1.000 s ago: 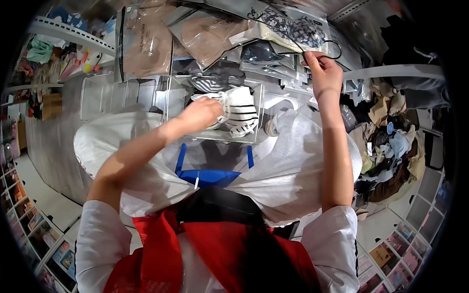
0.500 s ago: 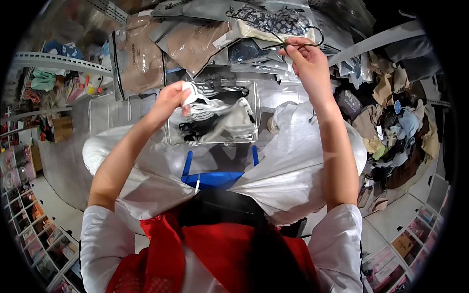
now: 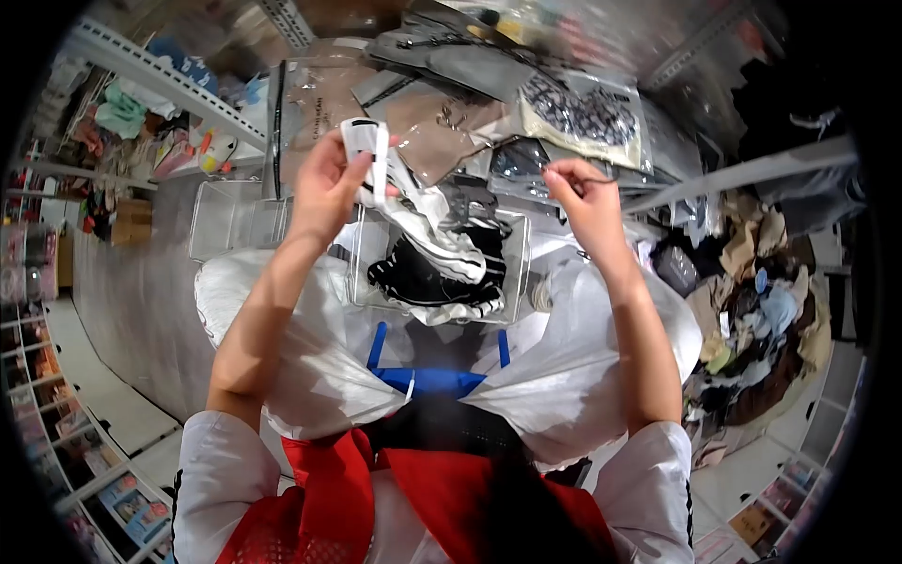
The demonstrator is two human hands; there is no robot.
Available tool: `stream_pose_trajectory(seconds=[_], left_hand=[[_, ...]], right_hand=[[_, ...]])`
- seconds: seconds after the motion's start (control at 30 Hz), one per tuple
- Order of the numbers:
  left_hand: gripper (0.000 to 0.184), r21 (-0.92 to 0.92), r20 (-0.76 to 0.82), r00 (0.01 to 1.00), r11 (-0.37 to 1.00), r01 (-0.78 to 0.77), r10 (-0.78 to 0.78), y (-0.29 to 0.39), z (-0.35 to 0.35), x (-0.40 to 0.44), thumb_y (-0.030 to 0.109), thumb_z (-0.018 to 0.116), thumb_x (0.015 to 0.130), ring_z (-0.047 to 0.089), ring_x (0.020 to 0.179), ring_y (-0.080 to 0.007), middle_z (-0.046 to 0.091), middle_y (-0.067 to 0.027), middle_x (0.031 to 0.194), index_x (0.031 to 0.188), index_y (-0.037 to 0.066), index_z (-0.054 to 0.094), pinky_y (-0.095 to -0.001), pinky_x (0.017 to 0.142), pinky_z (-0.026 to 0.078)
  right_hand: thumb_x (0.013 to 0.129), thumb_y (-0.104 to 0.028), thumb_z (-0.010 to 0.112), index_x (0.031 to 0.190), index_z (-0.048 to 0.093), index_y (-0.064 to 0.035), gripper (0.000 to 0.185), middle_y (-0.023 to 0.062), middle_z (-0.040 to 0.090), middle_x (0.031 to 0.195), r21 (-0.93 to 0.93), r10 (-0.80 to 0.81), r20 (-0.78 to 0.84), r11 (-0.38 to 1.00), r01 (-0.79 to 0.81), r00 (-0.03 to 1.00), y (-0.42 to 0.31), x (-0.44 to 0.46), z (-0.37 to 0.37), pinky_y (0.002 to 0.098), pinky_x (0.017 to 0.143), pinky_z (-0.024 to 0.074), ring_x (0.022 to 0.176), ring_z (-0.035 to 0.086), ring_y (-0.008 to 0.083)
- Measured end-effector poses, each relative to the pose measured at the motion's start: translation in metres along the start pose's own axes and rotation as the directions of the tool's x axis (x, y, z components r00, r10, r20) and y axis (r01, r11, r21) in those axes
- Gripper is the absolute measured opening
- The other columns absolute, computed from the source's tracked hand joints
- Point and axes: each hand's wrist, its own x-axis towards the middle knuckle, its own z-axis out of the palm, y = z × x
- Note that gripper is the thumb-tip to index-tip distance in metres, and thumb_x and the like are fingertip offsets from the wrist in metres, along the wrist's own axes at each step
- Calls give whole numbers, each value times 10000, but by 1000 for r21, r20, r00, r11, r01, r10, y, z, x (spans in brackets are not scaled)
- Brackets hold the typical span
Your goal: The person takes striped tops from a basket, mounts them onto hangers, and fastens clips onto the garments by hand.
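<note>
My left hand (image 3: 329,188) is closed on the white band of a white garment with black trim (image 3: 432,226). The garment hangs down to the right into a clear basket (image 3: 523,268) between my knees. Inside the basket lie black-and-white striped clothes (image 3: 423,273). My right hand (image 3: 587,202) is closed, fingertips pinched on a thin black hanger (image 3: 611,180), most of which is hidden or too faint to see. This hand is over the near edge of the bagged garments, apart from the white garment.
Plastic-bagged garments, including a beige one (image 3: 437,127) and a floral one (image 3: 583,117), lie behind the basket. A second clear basket (image 3: 221,221) stands at left. A large heap of clothes (image 3: 766,320) is at right. A shelf rail (image 3: 742,174) crosses at upper right.
My left hand has raised the white garment, drawing more of it out of the basket. My right hand and the hanger are lower in view; the hanger's hook no longer shows clearly. The view has shifted.
</note>
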Motion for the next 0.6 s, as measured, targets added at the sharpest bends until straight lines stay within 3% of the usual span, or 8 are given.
stream_pose_trajectory(seconds=[0.1, 0.13, 0.17, 0.2, 0.3, 0.4, 0.57, 0.6], left_hand=[[346, -1, 74, 989, 991, -132, 132, 2, -4, -2, -9, 413, 872, 622, 748, -192, 571, -156, 1066, 1209, -26, 338, -247, 594, 501], [282, 75, 33, 984, 981, -179, 177, 1, -3, -4, 9, 464, 859, 615, 726, -148, 608, -107, 984, 1139, -15, 459, -231, 565, 485], [238, 268, 24, 972, 935, -233, 236, -1, -8, -4, 15, 513, 829, 613, 716, -154, 618, -99, 925, 1066, -4, 521, -244, 572, 481], [195, 452, 27, 957, 850, -270, 289, -1, -12, -4, 21, 561, 799, 612, 706, -161, 629, -91, 866, 992, 7, 583, -257, 579, 478], [158, 644, 205, 794, 533, -550, 572, 5, -12, -4, 41, 640, 716, 603, 746, -211, 622, -93, 786, 874, 32, 627, -297, 641, 468], [218, 633, 405, 694, 365, -683, 596, 5, -13, -4, 2, 668, 651, 582, 796, -237, 622, -107, 834, 864, 25, 627, -317, 695, 437], [258, 654, 416, 682, 324, -684, 601, 6, -16, -3, 46, 701, 638, 586, 818, -221, 628, -90, 844, 881, 16, 618, -304, 712, 449], [260, 640, 314, 756, 460, -616, 575, 7, -14, -4, 41, 694, 645, 588, 813, -209, 629, -88, 842, 891, 11, 617, -298, 713, 451]], right_hand=[[773, -59, 614, 771, 618, 22, 82, -18, 545, 664, 41, -14, 74, 999, 11, 997, -2, -1, 10, 177, 481, 324, 555, 419, 19], [767, -55, 619, 754, 618, 26, 82, -11, 549, 666, 27, -41, 98, 999, 38, 994, -4, -1, 12, 179, 478, 321, 553, 421, 23], [760, -53, 625, 748, 620, 32, 85, 3, 563, 673, 24, -97, 126, 995, 95, 987, -5, -1, 14, 181, 478, 327, 550, 435, 34], [752, -54, 636, 756, 624, 27, 82, 13, 575, 679, -20, -134, 161, 990, 139, 978, -9, 0, 17, 188, 485, 351, 557, 463, 48], [735, -50, 647, 764, 636, 15, 72, 30, 587, 672, -56, -147, 197, 985, 161, 969, -25, -3, 28, 199, 497, 389, 559, 498, 65], [730, -52, 653, 774, 642, 11, 77, 32, 594, 672, -127, -196, 240, 965, 231, 951, -24, -2, 36, 196, 507, 402, 557, 506, 73], [723, -26, 648, 757, 638, 31, 67, 60, 607, 687, 17, -249, 200, 968, 251, 948, -44, 1, 39, 210, 547, 425, 601, 545, 111], [724, -24, 647, 758, 637, 32, 67, 59, 605, 687, 3, -264, 195, 963, 269, 945, -43, 2, 39, 211, 549, 425, 603, 544, 112]])
